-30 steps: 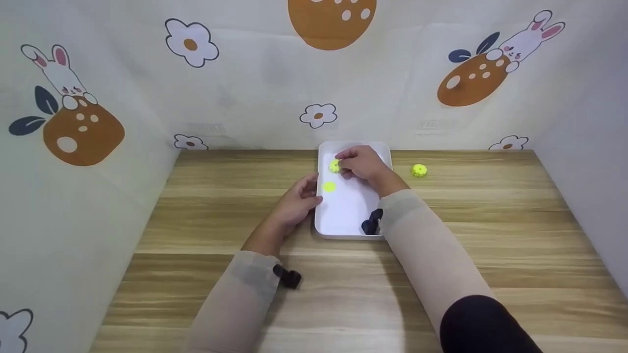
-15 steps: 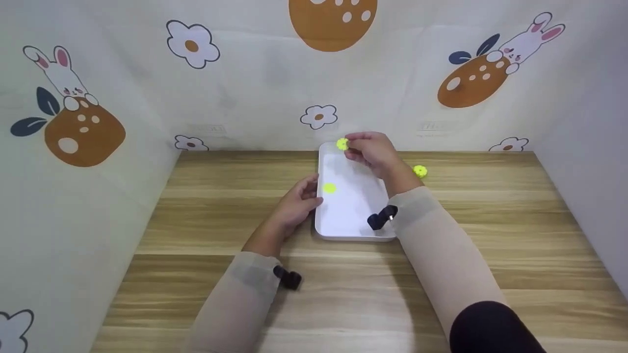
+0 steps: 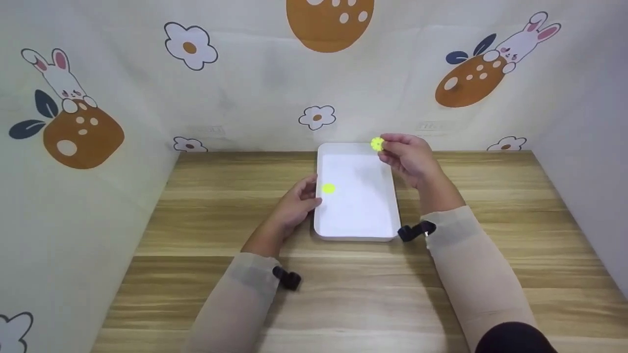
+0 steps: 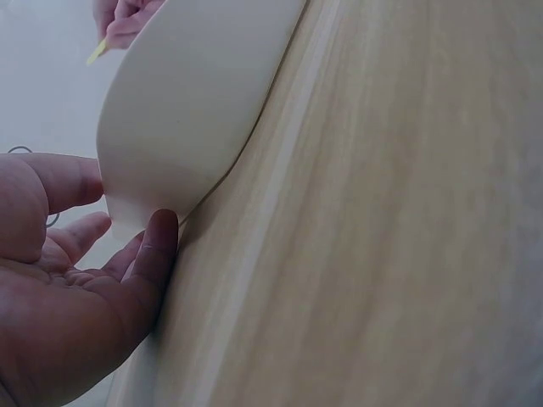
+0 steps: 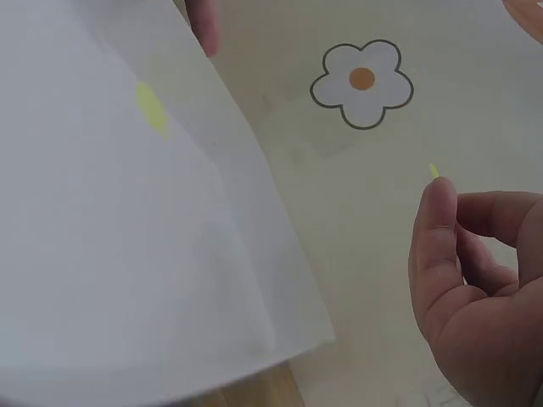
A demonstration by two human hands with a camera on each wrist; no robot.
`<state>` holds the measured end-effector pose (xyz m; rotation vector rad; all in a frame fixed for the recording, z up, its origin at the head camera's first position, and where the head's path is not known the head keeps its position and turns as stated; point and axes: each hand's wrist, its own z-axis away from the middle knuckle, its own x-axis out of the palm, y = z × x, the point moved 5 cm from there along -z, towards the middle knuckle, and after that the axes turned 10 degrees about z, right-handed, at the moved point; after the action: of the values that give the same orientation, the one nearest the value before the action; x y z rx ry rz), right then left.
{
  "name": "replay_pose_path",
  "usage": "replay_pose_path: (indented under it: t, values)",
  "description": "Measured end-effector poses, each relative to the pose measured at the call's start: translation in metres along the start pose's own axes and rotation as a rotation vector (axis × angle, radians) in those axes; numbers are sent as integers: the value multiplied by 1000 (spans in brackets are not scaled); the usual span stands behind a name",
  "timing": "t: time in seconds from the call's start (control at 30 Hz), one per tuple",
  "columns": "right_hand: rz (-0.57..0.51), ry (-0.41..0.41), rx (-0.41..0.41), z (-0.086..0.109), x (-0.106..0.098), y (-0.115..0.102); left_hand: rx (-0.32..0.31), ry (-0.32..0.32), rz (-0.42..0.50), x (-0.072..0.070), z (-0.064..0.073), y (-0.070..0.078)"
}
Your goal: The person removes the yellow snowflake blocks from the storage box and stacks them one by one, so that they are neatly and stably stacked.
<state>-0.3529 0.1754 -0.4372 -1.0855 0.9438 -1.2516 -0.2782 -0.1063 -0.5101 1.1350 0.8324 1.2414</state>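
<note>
My right hand [image 3: 409, 159] pinches a small neon-yellow flower-shaped disc [image 3: 377, 144] between thumb and fingers, raised at the far right corner of the white tray [image 3: 355, 206]. Only a thin yellow edge of this disc [image 5: 434, 170] shows past the fingertips in the right wrist view. My left hand [image 3: 297, 203] holds the tray's left side, thumb over the rim. Up close in the left wrist view, that hand's fingers [image 4: 157, 246] touch the tray's outer wall [image 4: 187, 93]. A flat round yellow spot [image 3: 328, 188] lies inside the tray near its left wall.
The tray stands on a wood-grain table [image 3: 211, 211], its far end near a back wall cloth [image 3: 255, 98] printed with flowers and rabbits. Black camera mounts [image 3: 289, 279] stick out from both sleeves. My right hand and wrist cover the table beyond the tray's right side.
My right hand has lifted the flower-shaped disc from the tray and carried it right, to the far right corner. Another yellow disc right of the tray is now hidden behind that hand.
</note>
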Motion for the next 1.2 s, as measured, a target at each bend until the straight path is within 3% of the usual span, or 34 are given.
replay_pose_path:
  t: [0.33,0.83,1.07,1.2]
  values:
    - [-45,42,-31,12,-37,12,5,-10,4,-2,-2,-2]
    - [-1,162,51,16,-90,37,-26,4,-6,-2,-1,-1]
    - [-89,167,96,11,-104,56,3,-13,13,-1,-1,-1]
    - [-83,173,111,9,-110,63,26,-26,34,0,-1,-1]
